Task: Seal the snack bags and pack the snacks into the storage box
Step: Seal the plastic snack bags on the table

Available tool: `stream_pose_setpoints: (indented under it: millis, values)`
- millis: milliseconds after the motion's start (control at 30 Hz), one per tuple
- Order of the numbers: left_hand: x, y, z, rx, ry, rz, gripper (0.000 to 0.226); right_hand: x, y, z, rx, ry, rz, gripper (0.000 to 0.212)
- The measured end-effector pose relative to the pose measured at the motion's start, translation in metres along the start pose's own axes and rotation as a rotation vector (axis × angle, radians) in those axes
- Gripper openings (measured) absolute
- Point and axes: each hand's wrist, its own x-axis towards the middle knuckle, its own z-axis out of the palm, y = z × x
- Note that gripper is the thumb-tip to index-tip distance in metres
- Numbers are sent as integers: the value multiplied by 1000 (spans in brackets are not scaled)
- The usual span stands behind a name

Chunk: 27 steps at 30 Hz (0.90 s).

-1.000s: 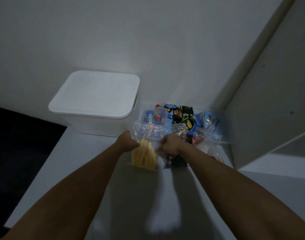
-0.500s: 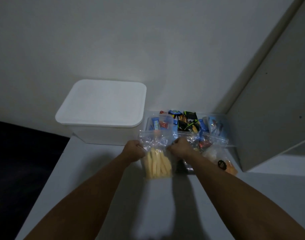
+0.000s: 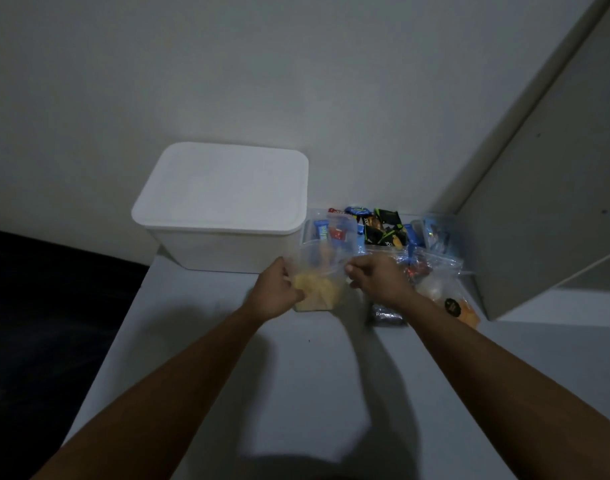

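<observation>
Head view. Clear snack bag, yellow sticks inside: upright on the bench toward its far edge, mouth running left to right. Left hand clamped on its left side, right hand pinching its right top corner; both equally near. Storage box, lidded: far-left, just beyond the bag.
</observation>
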Motion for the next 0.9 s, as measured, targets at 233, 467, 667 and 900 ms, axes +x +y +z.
stream_pose_setpoints:
  millis: [233,467,667,900]
  values:
    - [-10,5,-5,24,-85,26,58,-8,-8,8,-16,62,-37,19]
    - [-8,10,-14,-17,18,85,28,-7,-14,5,88,145,-39,13]
    - [-6,10,-19,-242,142,100,19,-12,-12,-4,196,154,-29,11]
    - [-4,19,-15,-341,246,147,21,-17,-8,-10,382,184,-22,5]
